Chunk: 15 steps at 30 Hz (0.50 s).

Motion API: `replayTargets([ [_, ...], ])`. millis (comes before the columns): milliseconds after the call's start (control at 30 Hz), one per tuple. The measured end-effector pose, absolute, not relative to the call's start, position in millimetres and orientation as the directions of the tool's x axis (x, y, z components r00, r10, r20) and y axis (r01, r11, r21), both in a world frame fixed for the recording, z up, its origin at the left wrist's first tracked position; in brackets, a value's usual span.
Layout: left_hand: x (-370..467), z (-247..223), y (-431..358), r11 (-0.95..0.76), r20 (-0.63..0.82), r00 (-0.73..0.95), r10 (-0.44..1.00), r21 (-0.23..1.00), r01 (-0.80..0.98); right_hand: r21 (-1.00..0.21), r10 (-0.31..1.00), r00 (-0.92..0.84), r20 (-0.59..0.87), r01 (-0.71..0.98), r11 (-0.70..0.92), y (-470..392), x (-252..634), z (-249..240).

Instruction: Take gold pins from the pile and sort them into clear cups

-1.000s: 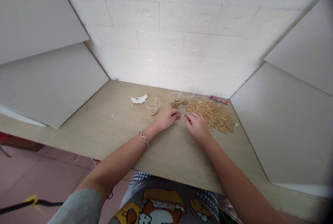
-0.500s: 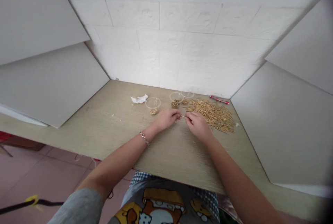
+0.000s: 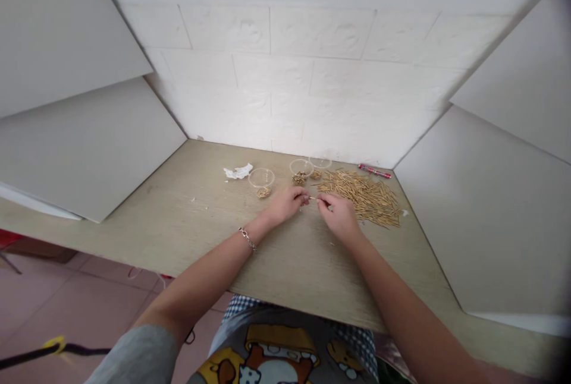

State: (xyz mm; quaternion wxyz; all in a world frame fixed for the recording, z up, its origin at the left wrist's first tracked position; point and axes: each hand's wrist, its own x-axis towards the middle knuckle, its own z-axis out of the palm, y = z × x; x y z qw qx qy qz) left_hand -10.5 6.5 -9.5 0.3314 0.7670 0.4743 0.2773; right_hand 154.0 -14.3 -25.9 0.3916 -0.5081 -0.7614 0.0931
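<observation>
Close together over the table, both hands are pinched around a short thin stick [image 3: 313, 198] that bridges the small gap between their fingertips. At its left end are the closed fingers of my left hand [image 3: 288, 202], with a chain bracelet on the wrist. The thumb and fingers of my right hand [image 3: 338, 213] pinch the other end. Right behind my right hand spreads a loose pile of thin tan sticks [image 3: 368, 197]. Beyond my left hand sits a small cluster of stick pieces [image 3: 299, 178], with another small heap [image 3: 263, 192] nearer its left side.
Clear round plastic tubs or lids [image 3: 261, 178] stand behind the heaps. A crumpled white tissue [image 3: 238, 171] lies at the back left. By the wall rests a red-and-blue wrapped tube [image 3: 375, 170]. Grey panels [image 3: 499, 211] enclose the table [image 3: 178, 211] on both sides.
The view has shifted slightly. Both hands keep the same pinch on the stick, with hardly any movement.
</observation>
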Motion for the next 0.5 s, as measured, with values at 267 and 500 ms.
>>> replayTargets([
  [267,-9.4,-8.5,5.1,-0.360,0.124,0.413,0.902,0.743,0.565,-0.339,0.764,-0.324,0.558,0.751,0.566,-13.8,157.1,-26.5],
  [500,-9.3,-9.7,6.0,-0.347,0.113,0.405,0.908,0.745,0.570,-0.141,0.694,-0.426,0.581,0.787,0.601,-15.0,157.4,-24.6],
])
